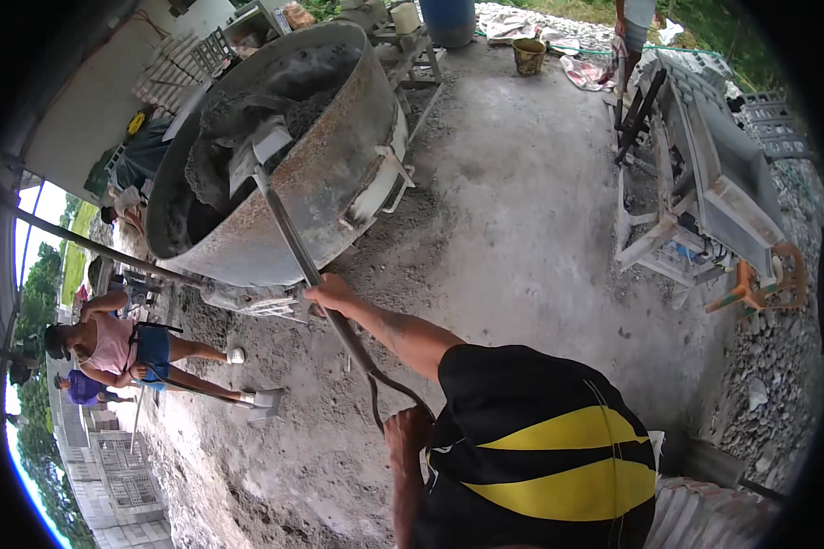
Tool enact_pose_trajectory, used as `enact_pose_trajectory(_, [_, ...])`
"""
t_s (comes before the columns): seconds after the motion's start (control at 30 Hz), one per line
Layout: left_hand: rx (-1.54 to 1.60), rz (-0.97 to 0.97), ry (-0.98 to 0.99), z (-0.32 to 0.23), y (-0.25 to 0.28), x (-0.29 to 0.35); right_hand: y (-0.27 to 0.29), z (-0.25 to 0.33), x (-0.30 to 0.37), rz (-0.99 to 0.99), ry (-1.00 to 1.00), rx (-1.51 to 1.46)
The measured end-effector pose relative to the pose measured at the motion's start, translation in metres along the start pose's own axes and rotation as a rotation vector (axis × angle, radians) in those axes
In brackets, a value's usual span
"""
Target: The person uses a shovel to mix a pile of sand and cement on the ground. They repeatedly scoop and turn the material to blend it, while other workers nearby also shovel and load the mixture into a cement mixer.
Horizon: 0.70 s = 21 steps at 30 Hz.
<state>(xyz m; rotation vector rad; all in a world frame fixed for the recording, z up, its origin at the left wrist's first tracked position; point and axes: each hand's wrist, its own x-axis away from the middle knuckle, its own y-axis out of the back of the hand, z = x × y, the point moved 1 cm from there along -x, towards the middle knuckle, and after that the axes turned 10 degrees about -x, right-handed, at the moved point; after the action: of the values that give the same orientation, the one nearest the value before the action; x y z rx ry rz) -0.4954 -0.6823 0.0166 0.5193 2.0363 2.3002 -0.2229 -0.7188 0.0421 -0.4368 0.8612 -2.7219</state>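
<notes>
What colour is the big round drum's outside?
Drum wall: grey with rusty brown patches; head view shows it best.

A concrete-block work yard, by the signs: 1 big round mixing drum (357,137) at upper left, grey blocks (124,471) stacked lower left, gravel (769,357) along the right.

I watch through head camera, wide fisheye, set on wearer's head, facing steeply down and forward. Black-and-yellow shirt (540,439) nearest to lens, lower right; shovel (288,223) leading away; rusty mixing pan (334,151) farther, upper left. Straight edges bend toward round dark rim.
</notes>
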Motion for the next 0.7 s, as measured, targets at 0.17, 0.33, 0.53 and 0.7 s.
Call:
enact_pose_trajectory(0.17, [0.059, -0.185, 0.107, 0.011, -0.011, 0.004, -0.04, 0.02, -0.003, 0.021, 0.151, 0.034])
enact_pose_trajectory(0.33, [0.41, -0.695, 0.237, 0.033, -0.011, 0.079, -0.135, 0.067, 0.053, 0.467, 0.123, -0.177])
enact_pose_trajectory(0.53, [1.773, -1.527, 0.834, -0.004, -0.08, 0.189, -0.238, -0.014, 0.095, 0.66, -0.267, -0.47])
enact_pose_trajectory(0.7, [1.899, -2.134, 1.355, -0.083, -0.135, 0.306, -0.284, -0.173, 0.23, 0.908, -0.721, -0.25])
